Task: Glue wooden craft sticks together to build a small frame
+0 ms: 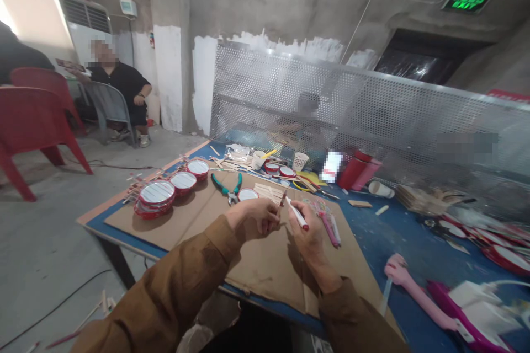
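Note:
My left hand [256, 214] is closed, pinching a small thin stick [284, 197] that looks reddish-brown at its upper end. In my right hand [309, 236] is a white marker pen [297, 213] with a red end, its tip pointing up and left close to the stick. Whether the tip touches the stick I cannot tell. Both hands are above a sheet of brown cardboard [273, 276]. Just beyond my left hand lie pale wooden sticks [265, 191], a small round drum [248, 194] and teal-handled pliers [227, 190]. Pink and white markers [329, 229] rest right of my right hand.
Red-rimmed drums [157, 193] line the cardboard's left side. Paper cups [300, 161], a lit phone [331, 166] and a red bottle [355, 170] stand near the perforated metal screen [265, 94]. A pink hot glue gun [418, 292] lies at right. A person [120, 88] sits far left.

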`<state>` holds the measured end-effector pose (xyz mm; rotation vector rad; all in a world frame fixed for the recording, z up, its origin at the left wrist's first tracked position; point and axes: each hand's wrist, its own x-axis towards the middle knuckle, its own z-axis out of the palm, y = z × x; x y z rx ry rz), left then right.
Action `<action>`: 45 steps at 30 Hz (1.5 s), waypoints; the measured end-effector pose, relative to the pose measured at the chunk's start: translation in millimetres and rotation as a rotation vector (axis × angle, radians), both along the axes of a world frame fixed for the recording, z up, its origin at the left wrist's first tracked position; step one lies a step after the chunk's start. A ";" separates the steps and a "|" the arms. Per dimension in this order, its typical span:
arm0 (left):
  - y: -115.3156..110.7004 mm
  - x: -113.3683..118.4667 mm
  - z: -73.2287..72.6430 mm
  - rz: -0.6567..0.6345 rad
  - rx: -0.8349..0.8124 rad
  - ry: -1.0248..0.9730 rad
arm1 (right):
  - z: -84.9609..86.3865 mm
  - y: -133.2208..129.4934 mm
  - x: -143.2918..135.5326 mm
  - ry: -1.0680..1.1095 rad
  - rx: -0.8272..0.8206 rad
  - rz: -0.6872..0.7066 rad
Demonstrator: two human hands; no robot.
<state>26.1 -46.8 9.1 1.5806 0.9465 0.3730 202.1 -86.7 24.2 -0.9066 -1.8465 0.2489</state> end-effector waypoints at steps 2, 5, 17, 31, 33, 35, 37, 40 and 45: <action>1.2 -0.2 -1.1 -0.007 0.005 -0.001 | 1.0 -1.3 -0.3 -0.005 -0.011 0.006; 1.9 -0.6 -1.8 -0.010 0.006 0.000 | 1.1 -2.1 -0.6 -0.001 -0.026 -0.001; 1.5 -0.8 -2.8 -0.011 0.009 -0.032 | -1.5 0.5 0.4 -0.007 -0.001 0.002; 7.9 -0.4 -7.7 -0.024 -0.020 0.007 | -0.4 0.8 0.2 -0.033 0.046 0.031; 7.3 -0.6 -7.7 -0.021 -0.015 -0.008 | 0.2 -0.2 -0.1 -0.041 0.028 0.044; 6.7 -0.8 -7.8 -0.019 -0.011 -0.016 | 0.0 -0.5 -0.4 -0.032 0.021 0.047; 6.6 -0.9 -8.3 -0.019 -0.006 -0.016 | -0.7 -0.2 -0.7 -0.012 0.032 0.027; 7.5 -0.7 -9.5 -0.019 -0.001 -0.027 | -1.5 0.9 -0.8 0.010 0.059 -0.001; 8.8 -0.3 -9.4 -0.019 -0.032 -0.014 | -2.9 2.2 -0.8 0.004 0.042 0.015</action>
